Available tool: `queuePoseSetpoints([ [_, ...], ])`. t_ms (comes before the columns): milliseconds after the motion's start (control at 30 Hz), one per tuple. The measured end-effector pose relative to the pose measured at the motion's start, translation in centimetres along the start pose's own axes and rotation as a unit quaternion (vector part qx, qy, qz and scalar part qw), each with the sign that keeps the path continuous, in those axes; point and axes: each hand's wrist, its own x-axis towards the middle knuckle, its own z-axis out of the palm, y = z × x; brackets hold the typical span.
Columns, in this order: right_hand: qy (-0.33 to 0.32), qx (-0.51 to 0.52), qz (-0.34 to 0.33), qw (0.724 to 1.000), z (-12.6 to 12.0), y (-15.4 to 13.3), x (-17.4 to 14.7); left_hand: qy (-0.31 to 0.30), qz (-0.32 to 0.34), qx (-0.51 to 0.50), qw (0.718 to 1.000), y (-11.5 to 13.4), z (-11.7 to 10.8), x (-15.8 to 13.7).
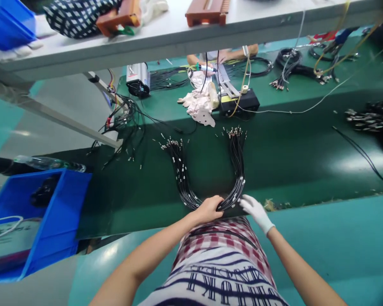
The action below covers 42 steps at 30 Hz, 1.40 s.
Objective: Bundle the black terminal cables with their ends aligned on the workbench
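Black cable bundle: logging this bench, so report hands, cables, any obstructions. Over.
Left hand gripping black cable bundle at bend. Right hand, white-gloved, open beside it; contact unclear. Bundle U-shaped on green tabletop, ends pointing away. White gloves heaped beyond, apart.

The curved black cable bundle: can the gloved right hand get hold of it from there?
Probably yes: the right hand is open, close beside the cable bundle, with nothing visible between them; the left hand grips it farther along.

The place is a cable-assembly workshop: a long green-topped workbench [290, 161] carries bundles of black cables [238, 170] with metal-tipped ends [235, 132], a white shelf [166, 42] spans above it, a blue plastic bin [59, 216] stands beside it, and a co-worker [238, 54] holds a pen-like tool [207, 68] opposite.
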Motion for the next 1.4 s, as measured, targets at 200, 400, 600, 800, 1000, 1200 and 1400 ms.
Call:
queuePoseSetpoints([
  [200,-0.217,0.267,0.000,0.939,6.6,-2.2,-0.7,0.024,0.000,-0.076,0.997,1.6,-2.6,-1.9],
  [400,-0.171,0.274,0.064,0.944,7.3,-1.3,-0.2,0.094,-0.067,-0.125,0.985,0.4,-1.5,-3.2],
  [600,-0.168,0.256,0.059,0.950,7.2,-1.7,-0.1,0.082,-0.090,-0.218,0.968,-0.7,-2.0,-2.7],
  [800,-0.170,0.249,0.059,0.952,7.1,-2.0,-0.1,0.038,-0.114,-0.320,0.940,-1.9,-3.3,-2.7],
  [1000,-0.184,0.260,0.050,0.947,7.4,-2.8,-0.2,0.073,-0.111,-0.269,0.954,-1.1,-2.6,-2.4],
  [1200,-0.195,0.261,0.034,0.945,7.4,-3.0,-0.1,0.102,-0.120,-0.241,0.958,-0.3,-2.1,-1.9],
  [1400,-0.195,0.258,0.015,0.946,7.2,-3.2,-0.2,0.109,-0.137,-0.290,0.941,-0.3,-2.7,-2.3],
])
